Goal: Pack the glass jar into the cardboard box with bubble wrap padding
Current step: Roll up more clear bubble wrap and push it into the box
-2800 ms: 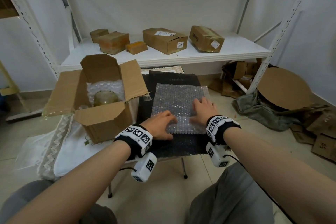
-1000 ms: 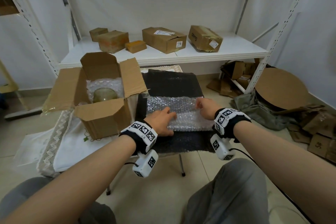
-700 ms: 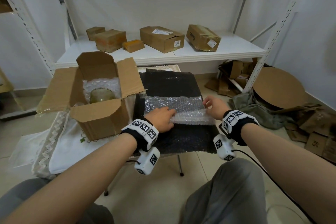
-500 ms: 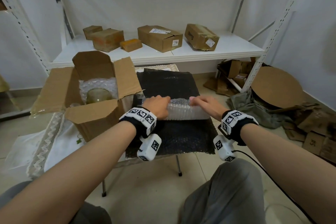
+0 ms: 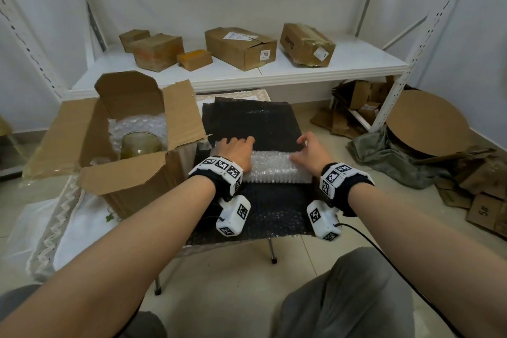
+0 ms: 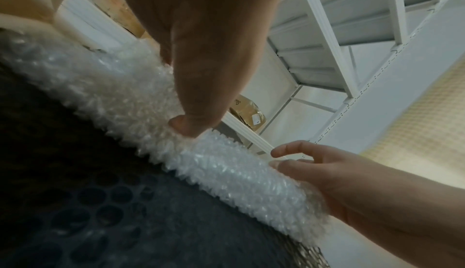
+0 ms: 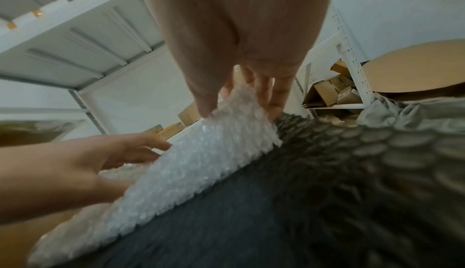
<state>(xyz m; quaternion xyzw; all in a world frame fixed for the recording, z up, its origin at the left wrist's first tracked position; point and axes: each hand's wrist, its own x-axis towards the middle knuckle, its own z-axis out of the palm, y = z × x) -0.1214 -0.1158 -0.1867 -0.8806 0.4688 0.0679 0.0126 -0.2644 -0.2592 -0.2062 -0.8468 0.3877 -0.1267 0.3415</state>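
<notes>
The glass jar (image 5: pixel 140 144) stands inside the open cardboard box (image 5: pixel 123 181) at the left, with clear bubble wrap lining behind it. A second piece of clear bubble wrap (image 5: pixel 274 166) lies folded into a thick strip on a black bubble sheet (image 5: pixel 274 208). My left hand (image 5: pixel 236 149) grips the strip's left end, fingers curled over its far edge and the thumb pressing on top (image 6: pixel 186 127). My right hand (image 5: pixel 307 149) pinches the right end between thumb and fingers (image 7: pixel 271 109). The strip (image 7: pixel 188 168) runs straight from one hand to the other.
The black sheet covers a small metal-legged table (image 5: pixel 270 250). A white lace-edged cloth (image 5: pixel 68 228) lies under the box. A white shelf (image 5: pixel 301 68) behind carries several closed cartons. Cardboard scraps, a round cardboard disc (image 5: pixel 428 121) and a grey cloth lie on the floor at right.
The clear bubble wrap went from a flat sheet to a folded strip. Both hands moved from its near part to its far edge and ends.
</notes>
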